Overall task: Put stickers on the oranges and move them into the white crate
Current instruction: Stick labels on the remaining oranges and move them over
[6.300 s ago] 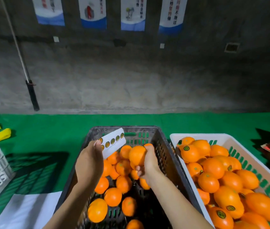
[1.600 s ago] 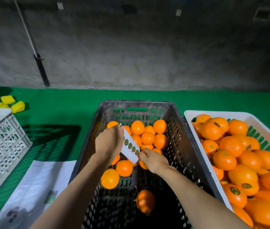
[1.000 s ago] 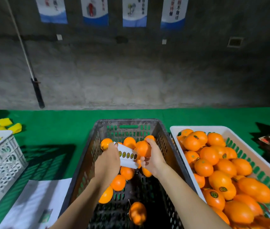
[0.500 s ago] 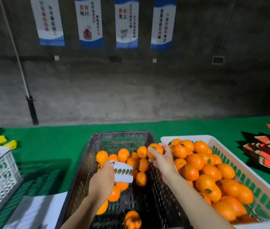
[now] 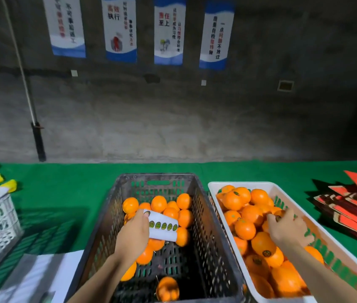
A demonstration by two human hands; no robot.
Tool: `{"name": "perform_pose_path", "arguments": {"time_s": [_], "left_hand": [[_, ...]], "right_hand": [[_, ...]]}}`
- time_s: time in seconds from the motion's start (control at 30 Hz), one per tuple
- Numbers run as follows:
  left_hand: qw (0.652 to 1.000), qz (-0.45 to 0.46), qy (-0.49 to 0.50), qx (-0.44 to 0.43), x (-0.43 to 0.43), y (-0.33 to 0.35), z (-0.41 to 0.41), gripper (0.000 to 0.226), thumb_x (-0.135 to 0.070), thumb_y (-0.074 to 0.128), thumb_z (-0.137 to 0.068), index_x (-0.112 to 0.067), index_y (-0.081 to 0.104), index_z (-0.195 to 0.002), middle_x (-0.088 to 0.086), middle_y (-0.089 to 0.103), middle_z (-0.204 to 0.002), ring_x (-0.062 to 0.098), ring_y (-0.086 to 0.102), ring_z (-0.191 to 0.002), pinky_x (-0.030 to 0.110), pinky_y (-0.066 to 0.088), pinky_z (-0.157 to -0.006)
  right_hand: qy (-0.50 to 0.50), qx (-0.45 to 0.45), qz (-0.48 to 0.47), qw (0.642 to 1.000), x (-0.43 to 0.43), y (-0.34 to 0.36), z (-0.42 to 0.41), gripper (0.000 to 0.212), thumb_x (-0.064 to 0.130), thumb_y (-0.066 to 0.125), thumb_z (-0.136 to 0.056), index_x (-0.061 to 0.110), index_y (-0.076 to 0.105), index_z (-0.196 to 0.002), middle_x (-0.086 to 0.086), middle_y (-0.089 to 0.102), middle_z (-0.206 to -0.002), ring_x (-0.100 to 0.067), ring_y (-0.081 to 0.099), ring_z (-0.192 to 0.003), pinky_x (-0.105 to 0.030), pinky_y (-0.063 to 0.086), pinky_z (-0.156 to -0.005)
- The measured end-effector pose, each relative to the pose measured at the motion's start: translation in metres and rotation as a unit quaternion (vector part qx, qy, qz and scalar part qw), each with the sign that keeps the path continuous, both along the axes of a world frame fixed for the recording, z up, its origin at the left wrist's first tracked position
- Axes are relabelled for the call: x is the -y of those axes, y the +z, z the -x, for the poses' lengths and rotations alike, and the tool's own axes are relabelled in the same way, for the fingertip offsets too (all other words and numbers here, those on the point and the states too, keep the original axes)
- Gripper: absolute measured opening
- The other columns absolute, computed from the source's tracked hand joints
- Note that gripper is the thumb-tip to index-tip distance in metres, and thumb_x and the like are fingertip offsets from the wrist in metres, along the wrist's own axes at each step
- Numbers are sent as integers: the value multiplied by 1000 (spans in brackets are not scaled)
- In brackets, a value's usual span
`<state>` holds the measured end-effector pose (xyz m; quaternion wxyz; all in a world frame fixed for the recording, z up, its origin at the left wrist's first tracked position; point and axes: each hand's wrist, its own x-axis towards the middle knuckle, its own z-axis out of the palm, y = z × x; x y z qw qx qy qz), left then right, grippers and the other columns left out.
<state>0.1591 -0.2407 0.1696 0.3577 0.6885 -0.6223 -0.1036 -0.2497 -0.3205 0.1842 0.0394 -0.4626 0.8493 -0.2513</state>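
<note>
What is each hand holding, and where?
Left hand grips the white sticker strip by its left end. Right hand sets a stickered orange down, fingers over its top.

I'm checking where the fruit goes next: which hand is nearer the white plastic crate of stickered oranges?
Right. The right hand reaches inside the white plastic crate, over its oranges; the left hand is over the dark plastic crate, gripping the sticker strip.

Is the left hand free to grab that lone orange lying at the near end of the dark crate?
Probably not right away. The lone orange lies uncovered on the dark crate floor, just below the left hand, but that hand is holding the sticker strip, so its fingers are occupied.
</note>
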Motion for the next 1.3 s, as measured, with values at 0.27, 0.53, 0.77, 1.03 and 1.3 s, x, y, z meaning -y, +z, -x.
{"name": "perform_pose_path", "arguments": {"time_s": [0.27,0.53,0.77,1.03,1.3], "left_hand": [[965,37,-8,-260,2,11,5,38,-34,39,-107,-17,50,-74,1,52,-61,12,47,-54,26,33,-50],[906,66,29,-418,-20,44,-8,30,-32,39,-107,-18,63,-96,-1,74,-83,7,69,-68,24,50,-47],[916,20,20,-400,-58,77,6,26,-37,42,-105,-24,59,-90,-1,69,-88,11,65,-73,27,52,-56],[945,-19,-52,-323,-161,77,38,23,-27,60,-99,-5,67,-98,7,72,-84,17,63,-67,28,52,-55],[918,-216,-143,-299,-252,-5,73,19,-30,64,-94,-18,64,-80,-8,60,-69,6,55,-63,25,49,-54]], "right_hand": [[178,-62,134,973,7,51,-50,51,39,51,-94,11,54,-136,-17,50,-143,-34,40,-136,-50,29,-110],[463,350,4,814,-29,76,-184,50,59,60,-91,30,52,-131,7,57,-129,-15,59,-115,-31,47,-89],[457,390,54,798,-70,82,-177,12,22,66,-95,15,67,-85,-3,66,-77,-5,60,-57,-23,47,-48],[485,432,41,760,-149,80,-114,10,17,71,-91,18,70,-81,3,61,-59,-7,53,-48,-22,43,-43],[465,378,-172,782,-242,20,-41,21,24,72,-91,23,71,-70,-9,67,-65,-18,60,-61,-25,47,-49]]}}
